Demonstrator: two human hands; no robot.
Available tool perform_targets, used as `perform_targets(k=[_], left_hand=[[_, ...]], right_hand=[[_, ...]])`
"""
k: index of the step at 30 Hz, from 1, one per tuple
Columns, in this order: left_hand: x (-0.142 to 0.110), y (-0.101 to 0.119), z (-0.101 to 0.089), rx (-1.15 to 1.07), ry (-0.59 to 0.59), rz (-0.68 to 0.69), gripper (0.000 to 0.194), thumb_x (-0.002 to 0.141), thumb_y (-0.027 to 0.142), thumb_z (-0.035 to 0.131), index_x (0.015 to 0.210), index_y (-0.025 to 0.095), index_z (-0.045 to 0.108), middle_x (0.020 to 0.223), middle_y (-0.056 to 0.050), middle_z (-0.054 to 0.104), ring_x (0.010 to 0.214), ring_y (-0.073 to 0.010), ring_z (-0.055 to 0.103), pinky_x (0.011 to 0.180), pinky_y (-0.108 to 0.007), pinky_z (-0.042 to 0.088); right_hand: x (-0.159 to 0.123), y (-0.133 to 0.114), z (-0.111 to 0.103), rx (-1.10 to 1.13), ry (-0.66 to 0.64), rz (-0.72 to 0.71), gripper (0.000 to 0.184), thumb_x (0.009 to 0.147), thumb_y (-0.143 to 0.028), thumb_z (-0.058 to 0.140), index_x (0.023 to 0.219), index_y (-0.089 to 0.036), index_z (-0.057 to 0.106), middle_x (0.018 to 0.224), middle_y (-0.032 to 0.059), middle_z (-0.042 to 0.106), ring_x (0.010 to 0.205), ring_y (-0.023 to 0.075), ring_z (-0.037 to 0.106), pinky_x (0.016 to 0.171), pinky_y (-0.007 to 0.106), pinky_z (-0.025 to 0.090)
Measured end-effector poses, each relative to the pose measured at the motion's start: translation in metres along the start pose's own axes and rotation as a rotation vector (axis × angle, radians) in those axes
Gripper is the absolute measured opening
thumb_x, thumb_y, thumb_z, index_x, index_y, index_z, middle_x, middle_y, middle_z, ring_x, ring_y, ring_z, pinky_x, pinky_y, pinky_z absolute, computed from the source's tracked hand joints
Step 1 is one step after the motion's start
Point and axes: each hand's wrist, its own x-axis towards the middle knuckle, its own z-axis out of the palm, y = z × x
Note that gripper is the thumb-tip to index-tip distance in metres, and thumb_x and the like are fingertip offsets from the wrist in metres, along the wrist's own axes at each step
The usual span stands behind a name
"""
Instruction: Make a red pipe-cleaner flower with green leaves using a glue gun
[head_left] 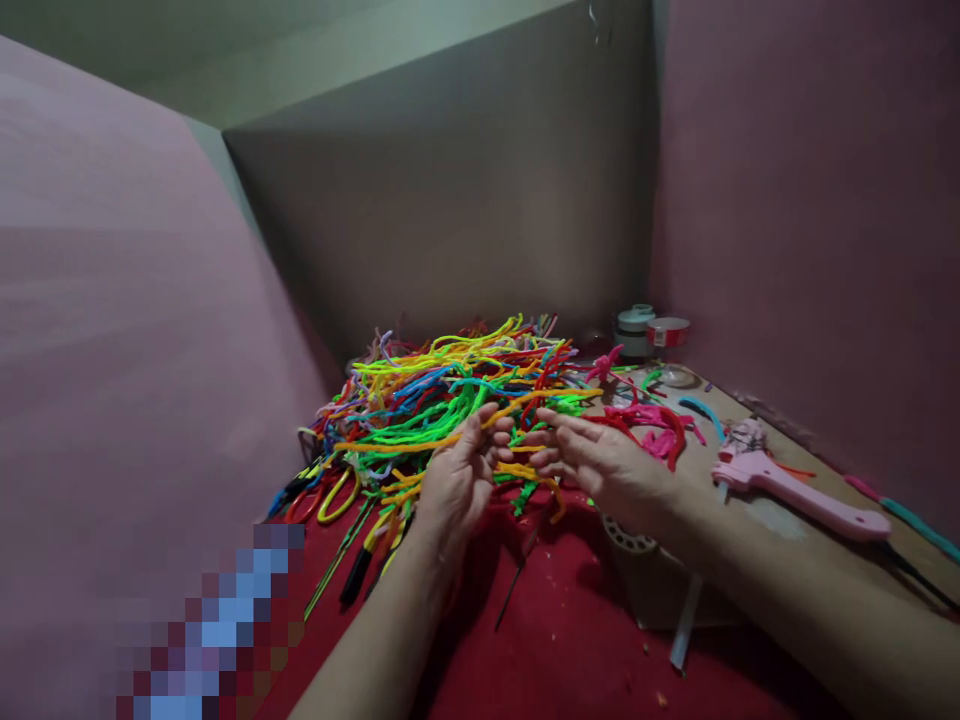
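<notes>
Pinches an orange strand (pixel 397 447) left to right in the left hand (pixel 459 485); holds the right hand (pixel 611 470) loosely spread, just near of the strand's right end.

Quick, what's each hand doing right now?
Left hand: appears to pinch an orange fuzzy strand between thumb and finger.
Right hand: fingers loosely open; whether it touches the strand, I can't tell.
</notes>
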Motion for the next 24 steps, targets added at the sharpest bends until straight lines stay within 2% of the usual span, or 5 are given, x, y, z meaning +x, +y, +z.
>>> perform_targets(k=[7, 12, 19, 22, 24], left_hand=[[-0.022, -0.028, 0.022, 0.050, -0.147, -0.249, 0.025, 0.076, 0.034, 0.063, 0.079, 0.010, 0.068, 0.075, -0.008, 0.067, 0.065, -0.0131, 0.061, 0.058, -0.023, 0.047], [-0.010, -0.019, 0.015, -0.098, 0.068, -0.070, 0.011, 0.080, 0.021, 0.058, 0.081, 0.013, 0.066, 0.083, -0.007, 0.069, 0.081, -0.0156, 0.064, 0.080, -0.030, 0.049], [-0.008, 0.025, 0.006, 0.093, 0.188, 0.218, 0.011, 0.073, 0.018, 0.063, 0.083, 0.013, 0.063, 0.072, -0.005, 0.067, 0.067, -0.0153, 0.064, 0.066, -0.030, 0.051], [-0.025, 0.019, 0.022, 0.363, -0.016, -0.207, 0.027, 0.066, 0.025, 0.072, 0.088, 0.012, 0.064, 0.080, -0.010, 0.068, 0.068, -0.0171, 0.064, 0.063, -0.028, 0.049], [-0.037, 0.005, 0.036, 0.441, -0.161, -0.317, 0.024, 0.067, 0.028, 0.070, 0.085, 0.013, 0.063, 0.076, -0.006, 0.066, 0.059, -0.0118, 0.059, 0.053, -0.021, 0.043]], right_hand=[[0.001, 0.007, 0.003, 0.127, 0.051, -0.205, 0.012, 0.080, -0.030, 0.060, 0.079, -0.019, 0.066, 0.080, 0.0022, 0.068, 0.072, 0.0135, 0.061, 0.064, 0.026, 0.049], [0.005, 0.002, -0.003, 0.256, 0.096, -0.221, 0.005, 0.078, -0.023, 0.063, 0.077, -0.019, 0.064, 0.068, -0.0005, 0.064, 0.069, 0.0128, 0.062, 0.078, 0.032, 0.051], [0.006, -0.010, 0.001, 0.292, 0.250, -0.190, 0.010, 0.081, -0.013, 0.055, 0.074, -0.015, 0.061, 0.058, -0.0010, 0.056, 0.054, 0.0101, 0.055, 0.059, 0.027, 0.052], [0.007, -0.012, 0.006, 0.265, 0.247, -0.174, 0.007, 0.078, -0.012, 0.059, 0.072, -0.015, 0.059, 0.058, -0.0016, 0.054, 0.051, 0.0086, 0.050, 0.049, 0.022, 0.047], [0.006, -0.010, 0.011, 0.248, 0.230, -0.159, 0.006, 0.076, -0.014, 0.061, 0.072, -0.015, 0.057, 0.057, -0.0025, 0.053, 0.047, 0.0072, 0.046, 0.044, 0.019, 0.041]])
